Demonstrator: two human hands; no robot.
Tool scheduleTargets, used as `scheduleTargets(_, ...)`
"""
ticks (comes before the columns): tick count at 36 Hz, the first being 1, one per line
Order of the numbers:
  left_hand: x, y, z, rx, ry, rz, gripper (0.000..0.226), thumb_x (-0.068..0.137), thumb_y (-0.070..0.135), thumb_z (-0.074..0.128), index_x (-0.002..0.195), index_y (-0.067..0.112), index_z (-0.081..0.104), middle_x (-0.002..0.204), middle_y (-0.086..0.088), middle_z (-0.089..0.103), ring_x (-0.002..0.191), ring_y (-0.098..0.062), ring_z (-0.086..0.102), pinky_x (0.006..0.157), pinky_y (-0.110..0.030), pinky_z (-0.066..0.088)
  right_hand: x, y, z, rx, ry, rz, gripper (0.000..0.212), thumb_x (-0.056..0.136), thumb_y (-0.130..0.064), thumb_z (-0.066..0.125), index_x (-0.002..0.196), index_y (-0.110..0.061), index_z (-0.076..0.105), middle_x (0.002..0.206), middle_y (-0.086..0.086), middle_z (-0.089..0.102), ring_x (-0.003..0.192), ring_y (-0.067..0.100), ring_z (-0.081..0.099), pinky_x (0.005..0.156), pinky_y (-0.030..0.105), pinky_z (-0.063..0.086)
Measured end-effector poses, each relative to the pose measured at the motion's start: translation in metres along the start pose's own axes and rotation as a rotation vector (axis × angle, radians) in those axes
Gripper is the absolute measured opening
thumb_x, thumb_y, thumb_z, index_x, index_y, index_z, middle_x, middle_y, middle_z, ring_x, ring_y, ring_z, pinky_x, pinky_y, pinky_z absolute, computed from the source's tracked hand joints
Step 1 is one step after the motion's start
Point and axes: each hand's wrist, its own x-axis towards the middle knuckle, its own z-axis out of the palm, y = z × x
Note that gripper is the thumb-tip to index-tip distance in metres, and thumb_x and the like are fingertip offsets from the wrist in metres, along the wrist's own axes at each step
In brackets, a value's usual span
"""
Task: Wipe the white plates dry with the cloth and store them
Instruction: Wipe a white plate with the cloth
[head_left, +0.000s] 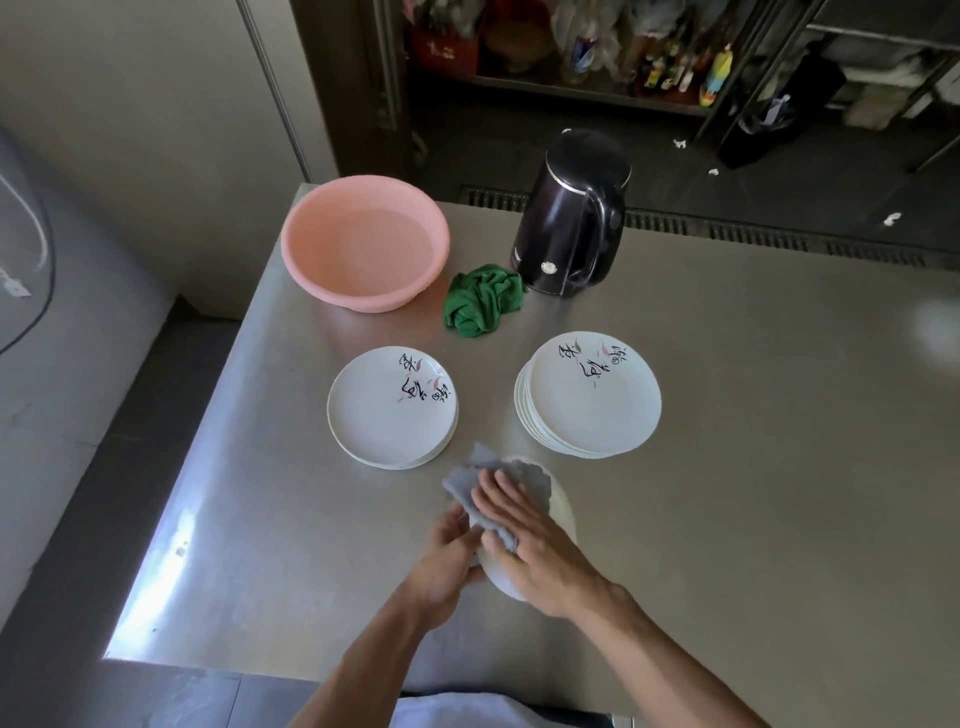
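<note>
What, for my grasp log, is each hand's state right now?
Left hand: closed, gripping the plate by its edge.
Right hand: open, fingers flat, pressing the grey cloth on that plate.

Bench (753, 467): basin (363, 244) at far left corner; kettle (571, 218) right of it, near far edge; crumpled cloth (480, 299) between them, slightly nearer. Left plate stack (392, 408) before basin, right plate stack (589, 395) before kettle, well apart. Held plate (563, 514) toward front edge, before gap between stacks; wiping cloth (519, 475) on it, right hand (530, 535) flat on cloth, left hand (447, 561) gripping plate's left rim.

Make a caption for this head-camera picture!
Left hand holds a white plate; right hand presses a grey cloth on it.
</note>
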Motion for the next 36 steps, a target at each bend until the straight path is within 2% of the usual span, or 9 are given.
scheduleTargets(6,-0.001,-0.002,-0.007,-0.017,0.027,-0.016,0.029,0.097,0.025,0.063,0.126,0.026,0.066,0.123,-0.011,0.07,0.104,-0.025,0.071,0.083,-0.043,0.059,0.021,0.017,-0.001,0.115,0.13,0.695,0.058,0.107,-0.041,0.026,0.159,-0.017,0.018,0.167,-0.001,0.01,0.154,0.018,0.006,0.124,0.038,0.006)
scheduleTargets(9,-0.001,0.001,-0.011,-0.013,0.002,-0.011,0.028,0.098,0.024,0.065,0.126,0.025,0.066,0.125,-0.012,0.07,0.107,-0.028,0.071,0.084,-0.045,0.06,0.012,0.009,0.005,0.003,0.075,0.418,0.057,0.108,-0.037,0.027,0.159,-0.015,0.017,0.167,0.0,0.001,0.154,0.015,-0.002,0.125,0.033,0.003)
scheduleTargets(13,-0.002,0.003,-0.01,0.009,-0.038,0.05,0.032,0.104,0.014,0.059,0.135,0.017,0.06,0.128,-0.015,0.069,0.116,-0.034,0.069,0.092,-0.056,0.058,-0.004,-0.002,0.002,-0.011,0.053,-0.048,0.052,0.107,-0.037,0.034,0.155,-0.016,0.031,0.165,-0.005,0.018,0.154,0.013,0.006,0.125,0.032,0.005)
scheduleTargets(15,-0.003,-0.002,-0.01,-0.02,-0.011,0.039,0.032,0.103,0.012,0.058,0.135,0.01,0.055,0.127,-0.017,0.069,0.113,-0.035,0.069,0.093,-0.059,0.057,-0.003,0.003,0.006,-0.065,0.135,0.037,0.05,0.107,-0.033,0.035,0.154,-0.016,0.031,0.165,-0.004,0.019,0.154,0.014,0.007,0.126,0.037,0.007)
scheduleTargets(20,-0.001,0.0,-0.016,-0.102,0.03,-0.037,0.034,0.078,0.004,0.065,0.11,0.005,0.053,0.096,-0.014,0.06,0.072,-0.019,0.06,0.069,-0.04,0.057,0.017,0.004,0.004,0.357,0.236,0.748,0.055,0.108,-0.041,0.027,0.158,-0.02,0.022,0.167,-0.005,0.011,0.154,0.014,0.003,0.125,0.041,0.007)
scheduleTargets(22,0.0,0.008,-0.018,-0.101,0.032,-0.066,0.035,0.071,0.014,0.066,0.104,0.008,0.057,0.091,-0.016,0.054,0.071,-0.022,0.052,0.068,-0.035,0.054,0.016,0.001,0.007,0.36,0.223,0.677,0.054,0.108,-0.039,0.029,0.158,-0.02,0.023,0.167,-0.007,0.01,0.154,0.013,0.002,0.125,0.039,0.007)
scheduleTargets(28,-0.002,0.014,-0.018,0.075,-0.049,-0.032,0.029,0.089,0.023,0.065,0.116,0.017,0.073,0.114,-0.012,0.075,0.101,-0.027,0.073,0.081,-0.037,0.059,0.001,-0.007,0.013,0.035,0.092,0.033,0.05,0.107,-0.035,0.035,0.153,-0.016,0.035,0.163,-0.006,0.023,0.154,0.012,0.01,0.125,0.033,0.003)
scheduleTargets(33,-0.003,0.014,-0.024,0.059,0.026,-0.08,0.038,0.083,0.022,0.068,0.119,0.014,0.07,0.103,-0.006,0.072,0.089,-0.018,0.069,0.077,-0.035,0.057,0.005,0.007,0.006,0.081,0.235,0.574,0.044,0.106,-0.025,0.036,0.147,-0.009,0.041,0.15,0.004,0.044,0.143,0.027,0.032,0.119,0.04,0.022)
scheduleTargets(36,-0.002,0.016,-0.022,0.059,0.02,-0.078,0.038,0.085,0.022,0.068,0.121,0.012,0.067,0.101,-0.005,0.072,0.086,-0.016,0.069,0.074,-0.033,0.057,0.003,-0.002,0.014,0.121,0.227,0.542,0.053,0.107,-0.029,0.037,0.154,-0.006,0.03,0.163,0.003,0.026,0.152,0.023,0.017,0.123,0.036,0.014)
